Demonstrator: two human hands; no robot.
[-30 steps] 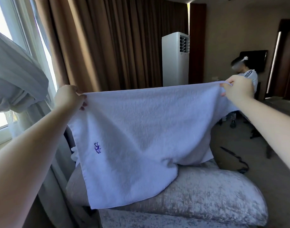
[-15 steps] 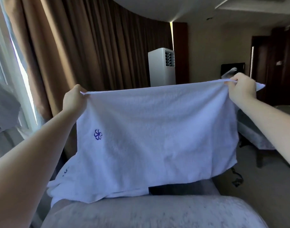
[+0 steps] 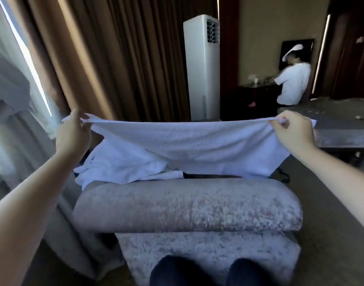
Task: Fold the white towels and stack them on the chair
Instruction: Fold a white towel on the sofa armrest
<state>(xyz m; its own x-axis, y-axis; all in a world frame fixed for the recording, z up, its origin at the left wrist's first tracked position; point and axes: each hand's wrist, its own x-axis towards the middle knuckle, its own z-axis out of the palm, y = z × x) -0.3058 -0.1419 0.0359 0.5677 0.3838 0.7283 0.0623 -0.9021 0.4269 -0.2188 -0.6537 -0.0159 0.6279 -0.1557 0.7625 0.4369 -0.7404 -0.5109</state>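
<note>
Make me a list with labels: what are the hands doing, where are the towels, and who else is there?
Left hand: grips one top corner of the held towel
Right hand: pinches the other top corner
Held towel: stretched wide above the chair
Second towel: crumpled on the chair, unfolded
Someone else: a person in white, far right

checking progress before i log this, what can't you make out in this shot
Head view:
Chair seat: mostly hidden behind the backrest and the held towel.
Towel pile: count unclear, crumpled and partly covered by the held towel.
Embroidered mark: too small to read.
</note>
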